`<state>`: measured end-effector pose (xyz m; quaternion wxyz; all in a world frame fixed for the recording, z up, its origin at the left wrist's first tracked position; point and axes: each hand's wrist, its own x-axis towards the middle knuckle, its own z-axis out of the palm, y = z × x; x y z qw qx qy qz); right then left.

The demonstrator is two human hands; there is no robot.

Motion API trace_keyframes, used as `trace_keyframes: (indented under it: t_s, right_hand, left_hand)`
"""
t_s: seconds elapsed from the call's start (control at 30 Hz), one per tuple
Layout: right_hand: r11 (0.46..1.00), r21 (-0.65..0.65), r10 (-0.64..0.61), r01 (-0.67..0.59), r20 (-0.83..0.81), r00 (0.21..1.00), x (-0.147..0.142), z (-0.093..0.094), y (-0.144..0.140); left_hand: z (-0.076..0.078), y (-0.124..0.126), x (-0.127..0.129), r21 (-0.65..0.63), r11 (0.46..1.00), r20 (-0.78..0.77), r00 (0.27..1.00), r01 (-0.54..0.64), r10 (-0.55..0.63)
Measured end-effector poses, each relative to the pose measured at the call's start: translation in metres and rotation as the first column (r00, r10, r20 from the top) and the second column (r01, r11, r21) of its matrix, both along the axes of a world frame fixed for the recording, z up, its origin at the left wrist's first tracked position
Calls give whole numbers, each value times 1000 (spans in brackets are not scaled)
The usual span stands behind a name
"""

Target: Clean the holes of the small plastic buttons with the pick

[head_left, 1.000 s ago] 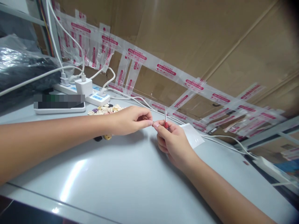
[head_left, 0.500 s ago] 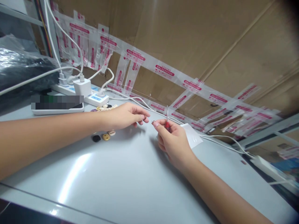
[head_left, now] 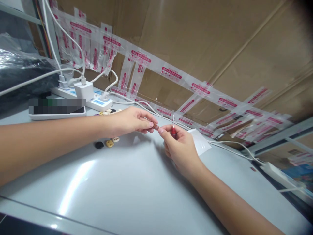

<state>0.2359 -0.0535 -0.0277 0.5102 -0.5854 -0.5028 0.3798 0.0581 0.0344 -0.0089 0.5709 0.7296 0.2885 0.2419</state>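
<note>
L hand (head_left: 129,121) fingers (head_left: 149,123) are pinched shut on a small brown bead (head_left: 155,125), tip to tip w/ the R hand (head_left: 179,147). Half a sec ago the L fingers were spread and apart from the R; now they've closed back in, so the two hands meet again over the table (head_left: 122,182). R hand is curled shut round a red tool (head_left: 173,130), metal shaft pointing up. Loose beads (head_left: 107,143) lie by the L wrist; power strip (head_left: 97,102) and small clear bag (head_left: 200,141) are further out.
</note>
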Motion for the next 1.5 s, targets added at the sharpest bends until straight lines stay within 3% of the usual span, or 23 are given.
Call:
trace_keyframes:
  t_s: [0.37,0.6,1.03,1.2,1.33,1.5]
  right_hand:
    - [1000,26,8,-10,98,995,2,-2,1]
    - [998,55,21,-30,161,987,2,0,-2]
    - [993,-79,85,-92,-88,993,1,10,-1]
    - [991,-98,85,-94,-92,992,0,8,-1]
    - [986,-122,98,-111,-107,989,-1,9,-3]
    - [978,-149,125,-145,-132,983,-1,12,-5]
  left_hand:
    - [-6,0,3,-65,996,55,997,59,-56]
    - [-6,-5,4,8,1000,48,998,27,-27]
    - [-6,-8,5,169,986,21,1000,-4,1]
    - [-6,-6,2,394,916,8,996,76,-86]
    - [-2,-7,0,538,837,-99,994,100,-55]
    - [-1,-7,-2,699,707,-84,994,105,-64]
